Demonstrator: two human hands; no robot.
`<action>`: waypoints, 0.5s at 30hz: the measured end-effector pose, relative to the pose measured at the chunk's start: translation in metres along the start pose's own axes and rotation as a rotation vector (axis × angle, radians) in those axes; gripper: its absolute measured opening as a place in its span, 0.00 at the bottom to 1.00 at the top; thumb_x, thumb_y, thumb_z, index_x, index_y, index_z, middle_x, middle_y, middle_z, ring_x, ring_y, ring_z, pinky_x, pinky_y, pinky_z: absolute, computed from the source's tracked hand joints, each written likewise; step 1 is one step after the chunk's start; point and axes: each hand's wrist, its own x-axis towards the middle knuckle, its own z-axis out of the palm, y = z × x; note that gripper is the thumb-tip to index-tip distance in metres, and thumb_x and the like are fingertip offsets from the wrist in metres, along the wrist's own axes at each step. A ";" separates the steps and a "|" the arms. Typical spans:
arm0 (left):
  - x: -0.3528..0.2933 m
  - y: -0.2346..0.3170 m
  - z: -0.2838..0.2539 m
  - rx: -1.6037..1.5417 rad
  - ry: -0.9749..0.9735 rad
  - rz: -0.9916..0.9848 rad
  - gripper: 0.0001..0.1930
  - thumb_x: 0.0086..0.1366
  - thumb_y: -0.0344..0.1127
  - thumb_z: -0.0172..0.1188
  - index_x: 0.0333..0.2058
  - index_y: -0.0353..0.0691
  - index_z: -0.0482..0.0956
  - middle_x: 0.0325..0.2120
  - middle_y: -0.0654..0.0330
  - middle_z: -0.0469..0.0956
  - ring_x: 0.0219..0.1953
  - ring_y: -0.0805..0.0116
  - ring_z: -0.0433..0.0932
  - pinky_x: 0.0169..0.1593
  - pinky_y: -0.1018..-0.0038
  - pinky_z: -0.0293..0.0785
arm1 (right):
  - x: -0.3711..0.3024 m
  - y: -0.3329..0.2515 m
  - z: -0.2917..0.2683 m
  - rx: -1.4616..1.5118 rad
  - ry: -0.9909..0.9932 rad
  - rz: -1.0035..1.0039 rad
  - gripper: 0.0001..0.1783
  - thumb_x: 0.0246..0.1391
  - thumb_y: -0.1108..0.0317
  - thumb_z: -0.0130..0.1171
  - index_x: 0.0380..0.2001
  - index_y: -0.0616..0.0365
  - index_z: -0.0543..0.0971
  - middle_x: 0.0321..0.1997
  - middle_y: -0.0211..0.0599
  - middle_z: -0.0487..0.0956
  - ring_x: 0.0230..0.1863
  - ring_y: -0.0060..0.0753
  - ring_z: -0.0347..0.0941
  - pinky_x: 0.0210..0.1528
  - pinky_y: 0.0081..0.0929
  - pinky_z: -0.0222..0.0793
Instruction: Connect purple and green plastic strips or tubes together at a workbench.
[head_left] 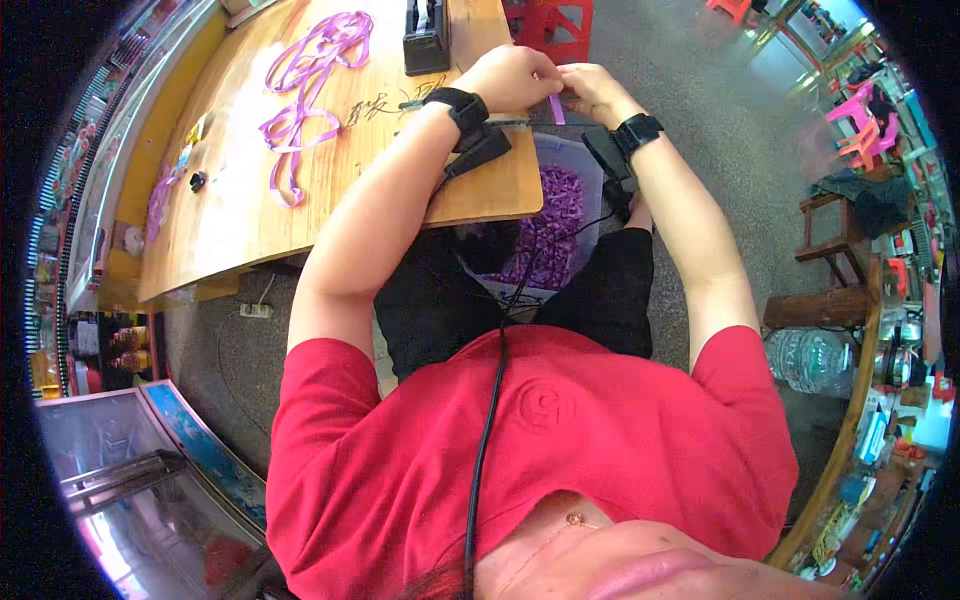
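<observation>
Over the table's right edge, my left hand [508, 80] and my right hand [594, 92] meet fingertip to fingertip. Both are closed in a pinch on a short purple ribbon [557, 108], whose end hangs down between them. Below my hands, between my legs, stands a pale plastic tub [592, 165] holding a heap of small purple ribbon pieces [560, 222]. A long, loosely looped purple ribbon [318, 60] lies on the wooden table [385, 190] left of my hands. Each wrist wears a black strap with a dark device.
A black tape dispenser [427, 42] stands on the table beyond my left wrist. A small black object [198, 181] lies near the table's left side. Red stools [562, 30] stand past the far edge. At right are a wooden stool [835, 235] and a large clear bottle [812, 358].
</observation>
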 end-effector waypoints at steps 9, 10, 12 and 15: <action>-0.001 0.007 0.008 0.101 -0.188 -0.228 0.16 0.64 0.47 0.56 0.39 0.43 0.84 0.32 0.52 0.83 0.35 0.53 0.82 0.44 0.62 0.77 | -0.035 0.030 -0.019 0.084 -0.158 0.090 0.17 0.59 0.63 0.58 0.51 0.53 0.78 0.45 0.27 0.78 0.44 0.22 0.73 0.50 0.27 0.67; -0.001 0.008 0.005 0.097 -0.187 -0.234 0.16 0.64 0.47 0.56 0.39 0.43 0.84 0.32 0.52 0.83 0.35 0.53 0.82 0.44 0.62 0.77 | -0.044 0.037 -0.013 0.135 -0.137 0.071 0.20 0.59 0.66 0.56 0.55 0.56 0.72 0.51 0.31 0.77 0.45 0.25 0.74 0.50 0.27 0.68; -0.004 0.009 0.005 0.151 -0.194 -0.229 0.16 0.65 0.47 0.55 0.40 0.44 0.84 0.32 0.52 0.83 0.35 0.54 0.83 0.43 0.62 0.78 | -0.058 0.040 0.003 0.199 -0.196 -0.001 0.23 0.59 0.67 0.55 0.57 0.56 0.70 0.52 0.32 0.76 0.48 0.27 0.74 0.50 0.28 0.69; -0.006 0.001 0.007 0.124 -0.134 -0.167 0.16 0.64 0.48 0.55 0.40 0.44 0.84 0.31 0.52 0.83 0.34 0.55 0.83 0.43 0.62 0.78 | -0.070 0.042 0.019 0.298 -0.288 -0.067 0.24 0.59 0.70 0.55 0.59 0.60 0.69 0.54 0.35 0.76 0.55 0.33 0.74 0.53 0.30 0.70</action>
